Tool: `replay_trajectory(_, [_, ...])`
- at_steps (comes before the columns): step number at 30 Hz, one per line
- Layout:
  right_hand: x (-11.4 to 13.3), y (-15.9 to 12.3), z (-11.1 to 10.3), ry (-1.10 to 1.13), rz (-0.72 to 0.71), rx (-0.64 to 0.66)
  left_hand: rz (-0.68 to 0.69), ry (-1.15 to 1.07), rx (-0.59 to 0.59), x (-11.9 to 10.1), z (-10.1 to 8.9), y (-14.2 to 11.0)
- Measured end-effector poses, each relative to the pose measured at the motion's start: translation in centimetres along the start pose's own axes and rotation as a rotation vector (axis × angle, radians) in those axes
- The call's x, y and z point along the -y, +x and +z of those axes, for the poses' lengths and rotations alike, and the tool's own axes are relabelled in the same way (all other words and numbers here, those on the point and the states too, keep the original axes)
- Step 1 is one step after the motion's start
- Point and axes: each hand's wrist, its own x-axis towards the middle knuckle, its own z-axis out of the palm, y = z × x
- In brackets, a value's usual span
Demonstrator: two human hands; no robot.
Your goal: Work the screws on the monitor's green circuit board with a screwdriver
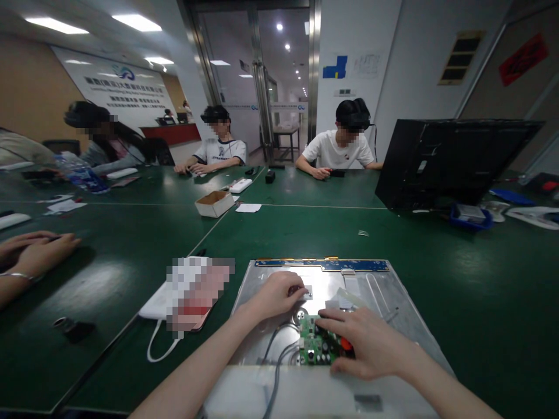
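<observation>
A silvery metal panel, like the back of a display, lies before me with a blue circuit strip along its far edge. On its near part sits a green circuit board, with grey cables leaving its left side. My right hand spans this board, fingertips at its far edge and thumb at its near edge, partly hiding it and a red part. Left of centre, my left hand is closed in a pinch beside a small pale label; whatever it pinches is hidden.
Left of the panel lie a white device with a cable and a pink phone-like object. Farther off are an open box, a large black monitor and a blue tray. Several people sit around the green table.
</observation>
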Motion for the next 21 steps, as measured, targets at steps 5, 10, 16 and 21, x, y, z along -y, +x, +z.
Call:
replay_trajectory(5, [0.3,0.2,-0.3,0.025,0.021,0.035,0.003,0.023,-0.003,0.1,0.1,0.1])
replay_trajectory(10, [-0.5,-1.0,-2.5,0.236,0.027,-0.129,0.004,0.007,-0.031,0.5,0.3,0.2])
replay_trajectory(16, [-1.8,-2.9,-5.4,0.877,0.086,-0.937,-0.024,-0.029,-0.059,1.0,0.4,0.4])
replay_trajectory(21, [-3.3,-1.6,-6.0,1.390,0.114,-0.938,-0.059,-0.020,-0.055,0.9,0.4,0.5])
